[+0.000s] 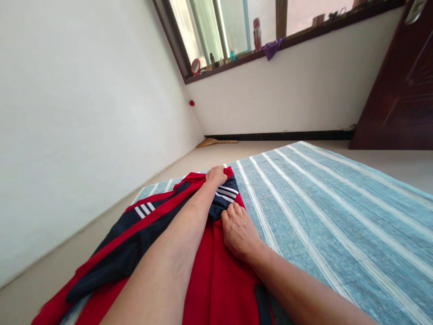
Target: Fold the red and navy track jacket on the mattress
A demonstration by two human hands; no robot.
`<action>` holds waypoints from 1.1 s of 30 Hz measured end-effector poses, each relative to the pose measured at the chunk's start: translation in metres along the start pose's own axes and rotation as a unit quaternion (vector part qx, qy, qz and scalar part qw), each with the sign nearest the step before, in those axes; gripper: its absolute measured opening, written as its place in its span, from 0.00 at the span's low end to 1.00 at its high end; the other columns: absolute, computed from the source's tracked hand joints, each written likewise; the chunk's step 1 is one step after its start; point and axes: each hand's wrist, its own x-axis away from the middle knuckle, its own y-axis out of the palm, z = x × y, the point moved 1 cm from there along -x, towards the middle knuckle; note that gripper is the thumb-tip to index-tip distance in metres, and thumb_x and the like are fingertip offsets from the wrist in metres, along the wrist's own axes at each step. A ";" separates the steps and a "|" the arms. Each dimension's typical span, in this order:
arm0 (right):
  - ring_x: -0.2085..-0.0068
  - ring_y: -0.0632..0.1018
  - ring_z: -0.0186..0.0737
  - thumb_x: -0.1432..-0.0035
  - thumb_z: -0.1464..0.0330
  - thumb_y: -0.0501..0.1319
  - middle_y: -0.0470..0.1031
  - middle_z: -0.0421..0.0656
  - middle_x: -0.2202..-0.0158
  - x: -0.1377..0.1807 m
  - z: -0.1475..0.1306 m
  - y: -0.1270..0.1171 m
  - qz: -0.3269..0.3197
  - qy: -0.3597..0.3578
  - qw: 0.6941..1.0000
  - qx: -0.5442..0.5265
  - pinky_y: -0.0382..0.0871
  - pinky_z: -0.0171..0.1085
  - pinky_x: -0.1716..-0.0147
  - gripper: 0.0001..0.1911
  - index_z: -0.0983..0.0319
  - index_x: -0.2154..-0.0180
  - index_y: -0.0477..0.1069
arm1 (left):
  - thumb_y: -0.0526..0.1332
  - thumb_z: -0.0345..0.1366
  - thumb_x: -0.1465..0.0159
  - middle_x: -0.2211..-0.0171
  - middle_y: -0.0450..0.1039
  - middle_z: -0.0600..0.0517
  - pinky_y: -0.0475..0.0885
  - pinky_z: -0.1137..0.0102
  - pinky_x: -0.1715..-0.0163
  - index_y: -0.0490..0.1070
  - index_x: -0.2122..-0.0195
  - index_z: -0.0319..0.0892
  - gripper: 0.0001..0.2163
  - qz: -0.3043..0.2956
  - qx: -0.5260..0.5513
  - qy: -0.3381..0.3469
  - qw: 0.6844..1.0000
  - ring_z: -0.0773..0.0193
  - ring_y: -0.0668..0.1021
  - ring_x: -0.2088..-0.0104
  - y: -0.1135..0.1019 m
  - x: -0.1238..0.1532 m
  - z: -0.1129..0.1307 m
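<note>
A red and navy jacket (216,271) with white stripes lies spread over a blue and white striped sheet (304,203). Its navy sleeve with white stripes reaches down to the left. At the jacket's far edge, my left hand (215,175) has its fingers closed on the red and navy cloth. Nearer to me and a little to the right, my right hand (238,228) pinches the jacket's side edge just below a striped navy part. My left forearm covers some of the jacket's middle.
A dark window sill (237,61) bears a small round mirror (195,66), a flask (257,34), a purple cloth (272,48) and small bottles. A brush with a wooden handle (216,142) lies on the floor in the corner. The dark red door (399,90) stands at the right.
</note>
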 end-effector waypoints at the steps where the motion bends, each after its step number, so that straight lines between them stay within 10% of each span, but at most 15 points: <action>1: 0.56 0.68 0.50 0.39 0.75 0.51 0.71 0.56 0.60 0.000 0.000 0.000 0.001 0.000 1.000 0.000 0.63 0.46 0.53 0.12 0.67 0.61 0.72 | 0.58 0.34 0.40 0.51 0.76 0.46 0.71 0.67 0.53 0.73 0.51 0.46 0.16 0.003 -0.003 0.007 1.000 0.54 0.76 0.50 0.001 0.001 0.000; 17: 0.56 0.68 0.51 0.39 0.74 0.51 0.71 0.56 0.60 0.000 0.001 -0.001 -0.008 -0.004 1.000 0.008 0.64 0.47 0.53 0.12 0.68 0.61 0.73 | 0.48 0.30 0.33 0.53 0.75 0.39 0.70 0.61 0.54 0.61 0.44 0.38 0.16 0.000 -0.032 0.040 0.999 0.51 0.77 0.52 0.017 0.007 -0.002; 28: 0.56 0.68 0.50 0.40 0.74 0.52 0.71 0.55 0.59 0.000 0.002 0.002 -0.002 0.011 1.000 -0.003 0.64 0.47 0.54 0.10 0.67 0.61 0.72 | 0.44 0.26 0.33 0.49 0.71 0.40 0.61 0.56 0.44 0.66 0.49 0.40 0.16 0.053 -0.052 0.116 0.990 0.51 0.70 0.44 0.001 0.034 0.018; 33: 0.56 0.69 0.50 0.39 0.74 0.51 0.71 0.55 0.58 0.000 0.002 0.003 -0.003 0.014 1.000 0.002 0.64 0.47 0.55 0.11 0.67 0.61 0.71 | 0.50 0.34 0.32 0.51 0.73 0.46 0.64 0.65 0.46 0.71 0.55 0.42 0.11 -0.013 -0.035 0.178 0.983 0.56 0.72 0.47 0.011 0.051 0.019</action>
